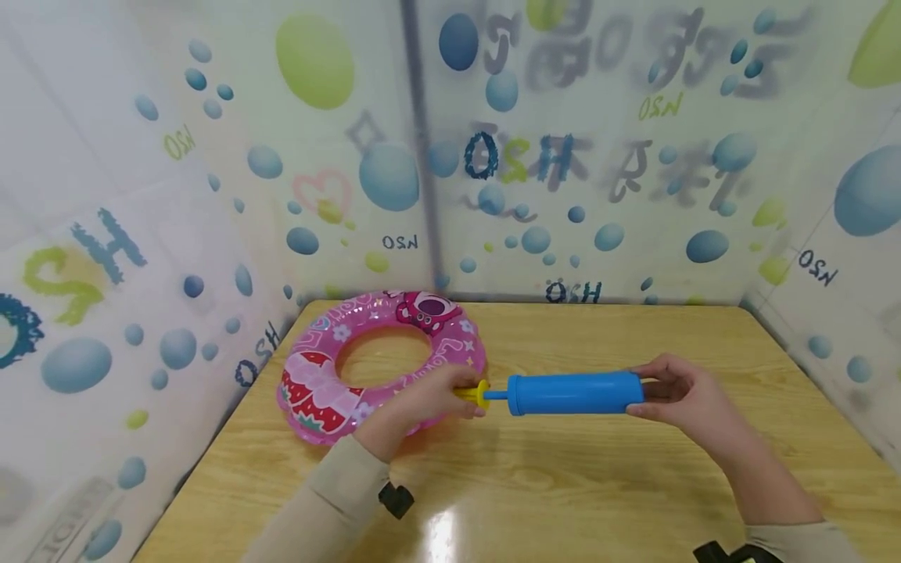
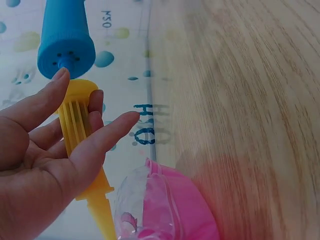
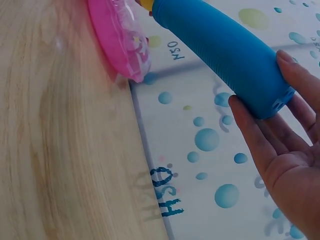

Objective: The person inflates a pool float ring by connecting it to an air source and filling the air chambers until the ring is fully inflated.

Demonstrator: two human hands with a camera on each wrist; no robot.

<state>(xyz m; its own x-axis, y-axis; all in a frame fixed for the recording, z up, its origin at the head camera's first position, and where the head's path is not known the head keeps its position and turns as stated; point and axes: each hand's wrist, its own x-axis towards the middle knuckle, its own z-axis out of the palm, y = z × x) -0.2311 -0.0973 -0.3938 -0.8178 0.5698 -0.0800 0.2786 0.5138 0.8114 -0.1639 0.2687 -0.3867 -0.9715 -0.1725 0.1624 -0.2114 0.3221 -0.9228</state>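
Observation:
A hand air pump is held level between both hands over the table, its blue barrel (image 1: 573,393) on the right and its yellow handle (image 2: 76,117) on the left. My left hand (image 1: 450,389) holds the handle, with thumb and fingers around it in the left wrist view. A short length of blue rod (image 1: 497,395) shows between handle and barrel. At the other end, my right hand (image 1: 676,395) pinches the barrel's tip between thumb and fingers. Behind my left hand lies a pink inflated swim ring (image 1: 310,391) with strawberry and flower prints, partly covered by that hand and forearm.
The wood-grain table (image 1: 598,485) is enclosed at the back and sides by pale sheets (image 1: 598,94) printed with blue and green dots and letters. The swim ring takes up the table's back left part. A black strap (image 1: 396,499) sits on my left wrist.

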